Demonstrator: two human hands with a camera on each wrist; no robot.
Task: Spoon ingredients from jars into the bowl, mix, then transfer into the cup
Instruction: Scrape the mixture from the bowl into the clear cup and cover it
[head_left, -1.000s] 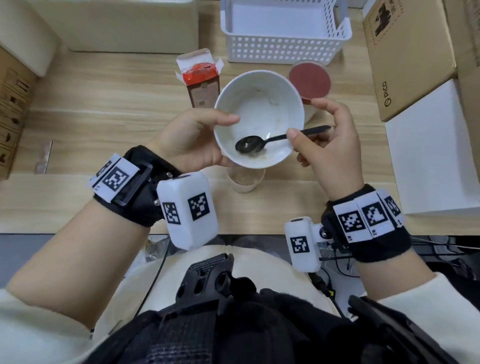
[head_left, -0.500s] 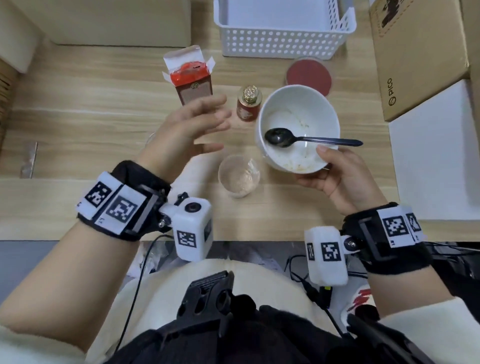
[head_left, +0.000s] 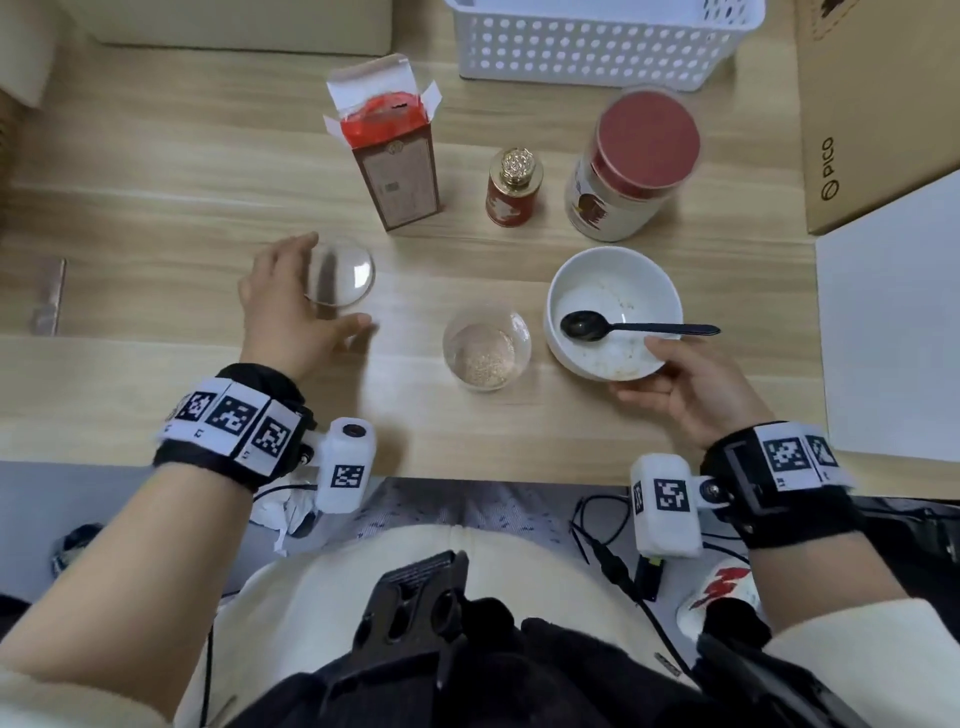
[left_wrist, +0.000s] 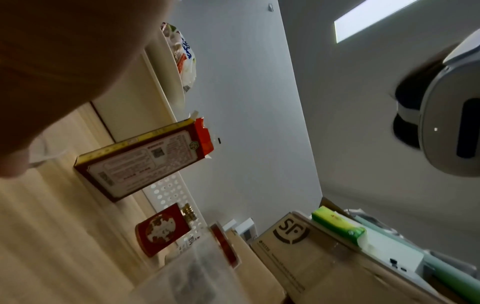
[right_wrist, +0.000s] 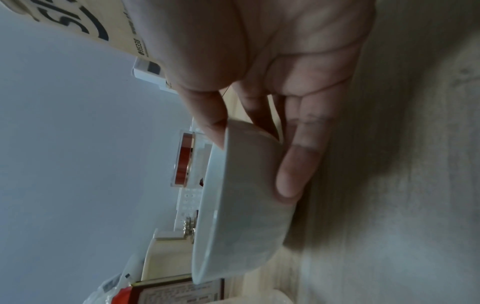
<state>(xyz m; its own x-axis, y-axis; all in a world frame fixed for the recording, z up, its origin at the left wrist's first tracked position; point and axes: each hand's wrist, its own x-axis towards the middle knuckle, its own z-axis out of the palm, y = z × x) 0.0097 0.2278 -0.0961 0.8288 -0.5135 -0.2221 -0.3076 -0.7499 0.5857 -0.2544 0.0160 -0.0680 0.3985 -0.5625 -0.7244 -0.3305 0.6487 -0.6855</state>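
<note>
The white bowl stands on the wooden table right of centre, with a black spoon lying in it, handle over the right rim. My right hand pinches the bowl's near rim, thumb on top and fingers along the outer wall. Just left of the bowl is a clear cup with pale grains in its bottom. My left hand is spread over a clear dome lid at the left; contact is blurred. Behind stand a red-lidded jar and a small red jar.
An open red-and-brown carton stands behind the dome lid. At the table's back edge sits a white perforated basket. A cardboard box and a white box fill the right side.
The bowl left my left hand and went right and down onto the table in my right hand, spoon left inside. My left hand swung left and down to the dome lid.
</note>
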